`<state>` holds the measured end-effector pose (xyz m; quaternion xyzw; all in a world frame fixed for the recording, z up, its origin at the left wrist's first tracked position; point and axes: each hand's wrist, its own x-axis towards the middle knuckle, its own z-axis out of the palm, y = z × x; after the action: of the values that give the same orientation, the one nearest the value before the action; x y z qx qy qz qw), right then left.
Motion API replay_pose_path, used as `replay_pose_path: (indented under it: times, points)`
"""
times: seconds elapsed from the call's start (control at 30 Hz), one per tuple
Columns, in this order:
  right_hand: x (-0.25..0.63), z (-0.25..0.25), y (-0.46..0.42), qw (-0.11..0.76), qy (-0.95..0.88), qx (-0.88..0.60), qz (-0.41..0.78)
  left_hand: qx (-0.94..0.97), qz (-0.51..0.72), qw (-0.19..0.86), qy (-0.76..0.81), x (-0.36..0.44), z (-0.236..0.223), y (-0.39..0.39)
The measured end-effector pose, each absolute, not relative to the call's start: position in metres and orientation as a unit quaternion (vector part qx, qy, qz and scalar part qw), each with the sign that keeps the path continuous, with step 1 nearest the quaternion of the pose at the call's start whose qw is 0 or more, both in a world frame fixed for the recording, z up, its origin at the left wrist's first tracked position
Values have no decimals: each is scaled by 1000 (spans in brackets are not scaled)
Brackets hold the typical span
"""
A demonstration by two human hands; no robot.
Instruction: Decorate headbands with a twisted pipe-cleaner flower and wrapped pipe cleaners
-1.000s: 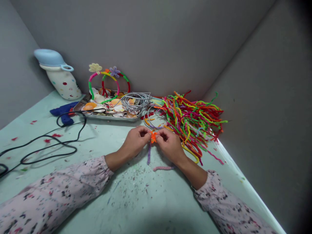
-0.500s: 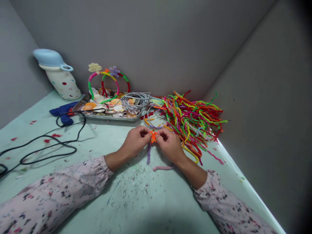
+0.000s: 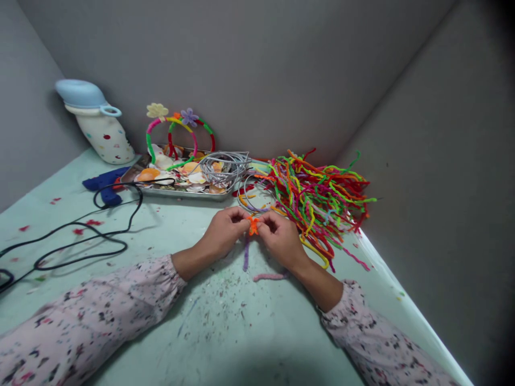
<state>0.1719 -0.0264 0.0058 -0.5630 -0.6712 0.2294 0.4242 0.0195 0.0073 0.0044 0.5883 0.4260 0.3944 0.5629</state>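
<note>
Between my two hands is a small orange pipe-cleaner flower (image 3: 253, 225), held above the table. My left hand (image 3: 226, 229) pinches its left side between thumb and fingertips. On the other side my right hand (image 3: 281, 236) pinches it the same way. A purple pipe-cleaner piece (image 3: 246, 254) shows just below my left fingertips; whether it joins the flower I cannot tell. A pink pipe-cleaner piece (image 3: 269, 277) lies on the table, its right end by my right wrist. Just beyond my fingers are loops of grey wire (image 3: 245, 199).
A heap of coloured pipe cleaners (image 3: 317, 198) lies at the right. Behind, a metal tray (image 3: 181, 194) holds shells, coiled grey wire (image 3: 225, 167) and flowered headbands (image 3: 194, 134). To the left are a blue glue gun (image 3: 105, 182), a black cord (image 3: 92, 256) and a bottle (image 3: 102, 134).
Both hands stay in nearly the same place, still pinching the orange flower. The flower's petals look slightly shifted between the fingertips.
</note>
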Motion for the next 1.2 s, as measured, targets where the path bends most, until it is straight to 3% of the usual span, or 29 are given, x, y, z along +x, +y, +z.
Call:
replay_pose_path:
  times: [0.77, 1.07, 1.2]
  points:
    - [170, 7, -28, 427, -662, -558, 261, 615, 396, 548, 407, 17, 4, 8]
    - [175, 3, -18, 478, -525, -574, 409, 581, 403, 606, 365, 17, 6, 6]
    - [173, 4, -20, 469, -536, -564, 418, 588, 404, 601, 361, 17, 7, 6]
